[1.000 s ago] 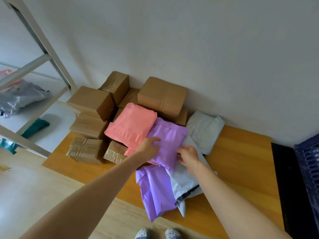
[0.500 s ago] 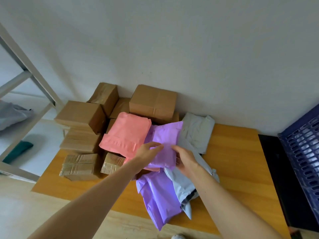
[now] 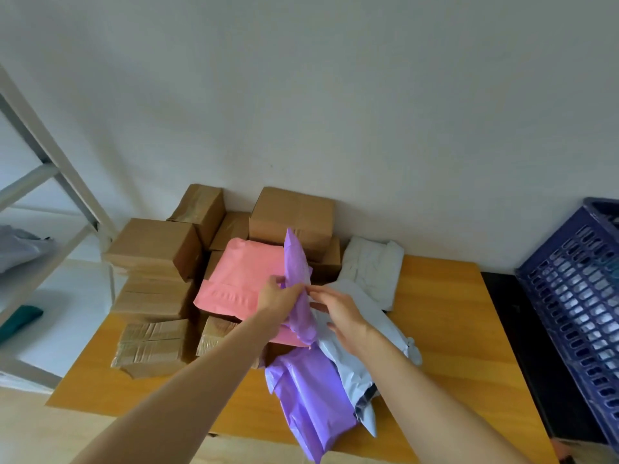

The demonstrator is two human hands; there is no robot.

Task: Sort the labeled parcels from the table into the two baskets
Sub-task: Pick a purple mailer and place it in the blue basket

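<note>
Nearest, at the front edge of the surface (image 3: 452,329), a second purple mailer (image 3: 301,400) overhangs toward the camera, w/ a grey mailer (image 3: 355,360) partly over its right side.

Just behind are both hands. Left hand (image 3: 279,301) grips the held purple mailer (image 3: 298,259) low down, fingers (image 3: 290,289) curled round its edge. The mailer stands on edge, tipped up above the pile, top end in front of the boxes. Right hand (image 3: 340,313) is spread, fingers straight, tips at the mailer's right face. It holds nothing, and I can't tell if it truly touches. No label shows on this side.

Handling, my read: soft poly bag, light, slick film, floppy contents — likely to sag and slide if pinched at a corner. Better to take it mid-body, thumb across one face, or support it underneath w/ the free hand.

Behind, a pink mailer (image 3: 241,276) lies flat on cardboard boxes (image 3: 291,212) stacked against the wall (image 3: 335,112), w/ a crumpled white bag (image 3: 371,266) to their right. Surface is orange, wood-look.

Far right — a blue basket (image 3: 576,296) w/ slotted walls, beside the surface; 2nd basket not in view. Far left is a grey shelf frame (image 3: 60,182) w/ bags on it. Room is plain, white-walled.
</note>
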